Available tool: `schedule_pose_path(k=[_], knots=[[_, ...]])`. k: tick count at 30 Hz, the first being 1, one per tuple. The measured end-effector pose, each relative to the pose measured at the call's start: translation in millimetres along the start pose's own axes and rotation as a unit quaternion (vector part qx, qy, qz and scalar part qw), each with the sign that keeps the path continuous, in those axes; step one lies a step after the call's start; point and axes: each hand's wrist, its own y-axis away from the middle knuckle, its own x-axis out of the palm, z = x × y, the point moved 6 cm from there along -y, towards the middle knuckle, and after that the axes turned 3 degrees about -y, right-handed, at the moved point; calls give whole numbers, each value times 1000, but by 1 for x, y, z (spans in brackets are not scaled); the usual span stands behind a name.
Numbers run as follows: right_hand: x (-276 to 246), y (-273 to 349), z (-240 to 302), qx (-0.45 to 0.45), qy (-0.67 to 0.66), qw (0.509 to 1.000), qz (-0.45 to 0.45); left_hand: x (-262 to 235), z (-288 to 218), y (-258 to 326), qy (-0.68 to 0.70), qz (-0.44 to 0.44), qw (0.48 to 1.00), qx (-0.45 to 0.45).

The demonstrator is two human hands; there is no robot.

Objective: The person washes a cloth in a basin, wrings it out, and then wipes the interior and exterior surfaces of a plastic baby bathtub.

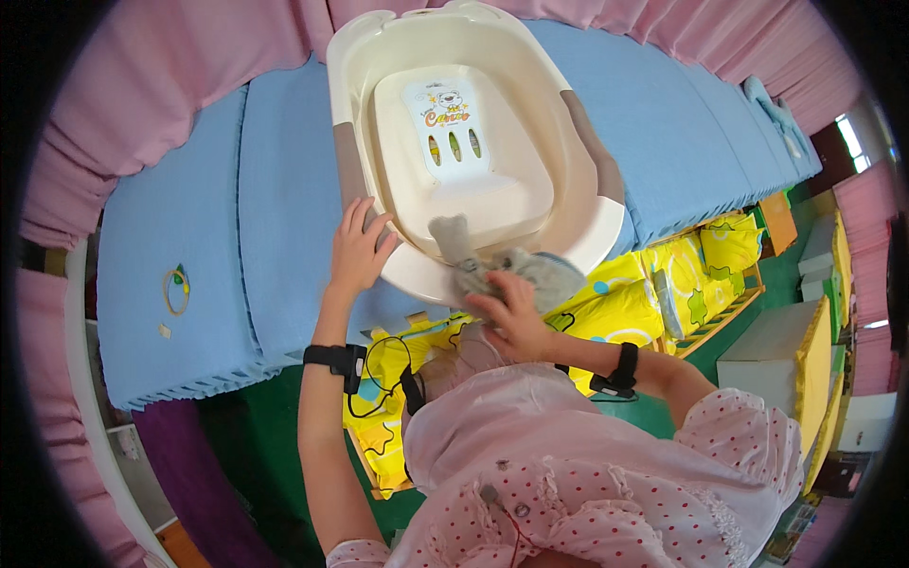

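The pink dotted blouse [606, 473] fills the bottom of the view, both forearms reaching up from it to the cream baby tub [473, 142]. The tub sits on blue mats [218, 237], its near rim toward the person. The left hand [358, 248] lies flat and open on that rim's left corner, seemingly to steady the tub. The right hand [511, 312] is closed around a grey cloth [502, 265] draped over the near rim, pressing it on the plastic.

Your one view comes from the camera on your head, looking steeply down and forward at close range onto the cream baby bathtub [454, 142]. The fisheye bends edges around it; your forearms enter below the tub.
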Motion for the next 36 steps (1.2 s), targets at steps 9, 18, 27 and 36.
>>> schedule_pose_path(k=[9,18,27,36], knots=[[70,-18,51,-323,29,936,137,5,7,3,77,0,997,-3],[112,-4,16,-234,-19,924,302,-13,-13,55,196,-130,950,-204],[78,-21,44,-174,-53,953,241,40,-23,124,491,187,813,-252],[27,-50,41,12,-209,963,167,-25,-21,110,393,121,865,-288]])
